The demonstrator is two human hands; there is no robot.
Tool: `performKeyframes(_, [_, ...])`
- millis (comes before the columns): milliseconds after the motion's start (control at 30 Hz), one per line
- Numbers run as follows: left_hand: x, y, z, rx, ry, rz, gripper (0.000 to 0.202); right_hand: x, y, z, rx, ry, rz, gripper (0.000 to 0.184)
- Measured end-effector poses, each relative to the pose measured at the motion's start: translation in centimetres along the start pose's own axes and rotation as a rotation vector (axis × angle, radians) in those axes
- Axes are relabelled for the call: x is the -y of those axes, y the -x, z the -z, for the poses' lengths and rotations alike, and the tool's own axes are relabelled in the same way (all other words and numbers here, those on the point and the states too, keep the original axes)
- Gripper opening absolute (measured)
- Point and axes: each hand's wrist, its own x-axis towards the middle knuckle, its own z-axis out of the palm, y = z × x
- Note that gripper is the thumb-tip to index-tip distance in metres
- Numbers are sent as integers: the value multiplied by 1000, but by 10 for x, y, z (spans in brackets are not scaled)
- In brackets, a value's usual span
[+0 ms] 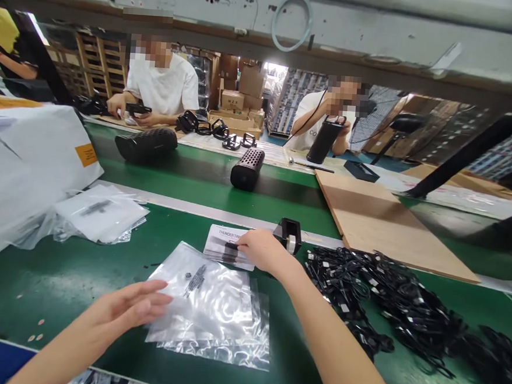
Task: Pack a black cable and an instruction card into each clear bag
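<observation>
My left hand (136, 309), palm inward and fingers stretched out, is at the left edge of a stack of clear plastic bags (213, 306) with small black print. It holds nothing. My right hand (263, 250) reaches over a stack of white printed booklets (220, 236), its fingertips pressed together at the top one. A short dark shape shows at those fingertips; whether it is a held piece or printing on the booklet, I cannot tell. Right behind this hand stands a black tape dispenser (288, 235) with a pale roll.
Tangled black cables (384, 294) heap at the right, beside a wooden board (390, 219). More plastic bags (103, 213) and a large white sack (34, 165) are at left. Black cylindrical speakers (247, 169) lie on the green belt. Two people (162, 86) work across it.
</observation>
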Motion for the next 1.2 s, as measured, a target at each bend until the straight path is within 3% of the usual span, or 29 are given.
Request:
performKeyframes(100, [-7,-23,-35,227,289,133,60,20,31,-6,-41,-31,80,22])
performKeyframes(167, [-4,-30,-54,253,358,164,49,32,58,-19,-119,-163,212,21])
performKeyframes(200, [-1,-30,-61,260,345,164,44,36,71,-27,-211,-273,181,24])
performKeyframes(267, [3,-28,-68,304,252,145,38,36,95,-44,-362,-560,-119,48])
performKeyframes(300, [4,-27,-70,343,182,135,36,33,105,-52,-374,-735,-280,51])
performKeyframes(367, [2,-25,-72,424,29,95,34,24,123,-65,-259,-1088,-484,38])
performKeyframes(433, [0,-26,-76,451,-111,2,35,14,137,-73,-134,-1333,-540,26])
performKeyframes(500, [-1,-32,-82,353,-294,-114,35,6,150,-77,-183,-1431,-602,28])
performKeyframes(633, [7,-45,-97,49,-842,-303,22,-4,172,-76,-382,-1437,-775,35])
performKeyframes(700, [11,-50,-102,4,-1003,-329,16,-8,178,-76,-387,-1425,-810,37])
performKeyframes(833, [12,-52,-104,16,-1057,-330,19,-8,180,-83,-323,-1460,-778,39])
performKeyframes(967, [12,-46,-101,54,-1067,-373,28,5,172,-94,-428,-1484,-757,39])
performKeyframes(1200, [24,-40,-100,10,-1002,-487,30,25,158,-96,-458,-1427,-846,41])
